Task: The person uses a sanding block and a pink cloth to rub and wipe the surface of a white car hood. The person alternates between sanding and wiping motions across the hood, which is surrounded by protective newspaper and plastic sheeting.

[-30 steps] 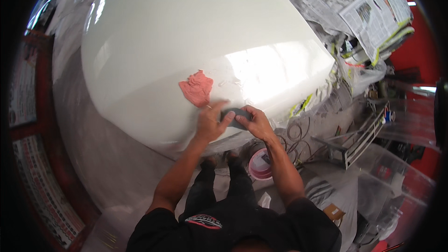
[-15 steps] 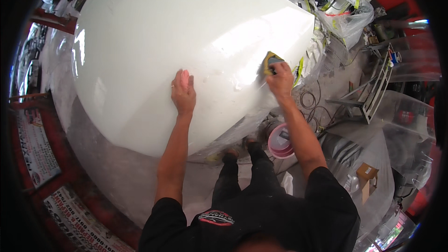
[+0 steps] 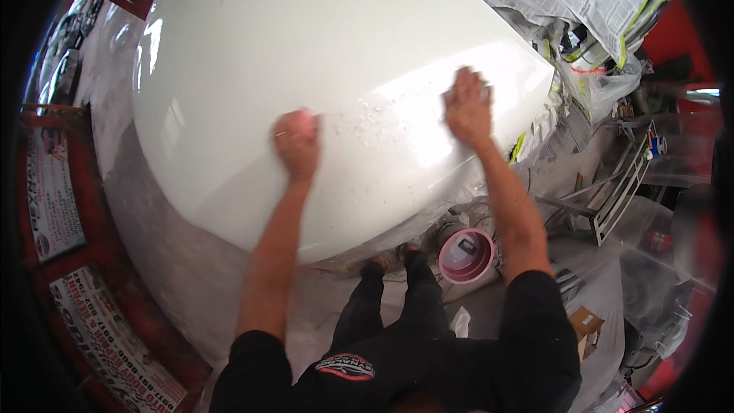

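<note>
From my remote station I record the left hand (image 3: pixel 297 149) closed around a bunched pink cloth (image 3: pixel 307 122) over the white panel (image 3: pixel 245 53), and the right hand (image 3: pixel 468 107) extended palm down over its bright right side, anything gripped beneath indeterminable.

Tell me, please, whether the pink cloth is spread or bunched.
Bunched: the cloth shows only as a small pink lump in the left hand.
</note>
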Demonstrator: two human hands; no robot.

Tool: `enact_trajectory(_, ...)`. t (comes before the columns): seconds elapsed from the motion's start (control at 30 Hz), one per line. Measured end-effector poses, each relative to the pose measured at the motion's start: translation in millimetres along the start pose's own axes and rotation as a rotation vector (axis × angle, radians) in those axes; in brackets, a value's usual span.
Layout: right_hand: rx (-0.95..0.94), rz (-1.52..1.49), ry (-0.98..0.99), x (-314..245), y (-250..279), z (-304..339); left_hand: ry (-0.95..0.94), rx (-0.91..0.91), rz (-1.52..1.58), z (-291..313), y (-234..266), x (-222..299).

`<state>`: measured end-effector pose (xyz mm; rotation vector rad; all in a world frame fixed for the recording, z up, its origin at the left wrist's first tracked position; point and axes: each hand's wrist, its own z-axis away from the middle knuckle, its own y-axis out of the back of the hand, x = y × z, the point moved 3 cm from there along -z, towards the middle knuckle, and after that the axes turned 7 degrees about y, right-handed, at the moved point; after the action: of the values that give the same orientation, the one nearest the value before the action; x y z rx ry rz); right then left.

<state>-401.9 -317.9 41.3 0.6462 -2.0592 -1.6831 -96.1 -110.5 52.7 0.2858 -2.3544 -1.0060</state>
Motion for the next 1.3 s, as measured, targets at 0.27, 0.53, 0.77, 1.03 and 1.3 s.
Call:
enact_trajectory(0.27, 0.141, -0.061, 0.026, 38.2, -4.4, -32.5, 0.020, -0.178, -0.243, 20.8, 44.8, -128.7)
enact_trajectory(0.53, -0.233, -0.664, 0.441, -303.4, 4.2, 48.9, -0.039, -0.153, -0.163, 13.8, 46.8, -133.0)
enact_trajectory(0.77, 0.142, -0.098, -0.116, 34.0, -6.7, -82.9, -0.042, -0.166, -0.124, 15.2, 41.6, -126.6)
enact_trajectory(1.03, -0.203, -0.441, 0.372, -174.1, -12.9, -4.0, -0.068, -0.174, -0.187, 14.2, 57.3, -141.7)
enact_trajectory(1.3, 0.191, -0.051, -0.378, -84.7, -27.9, -61.1, -0.064, -0.188, -0.126, 10.8, 39.7, -125.0)
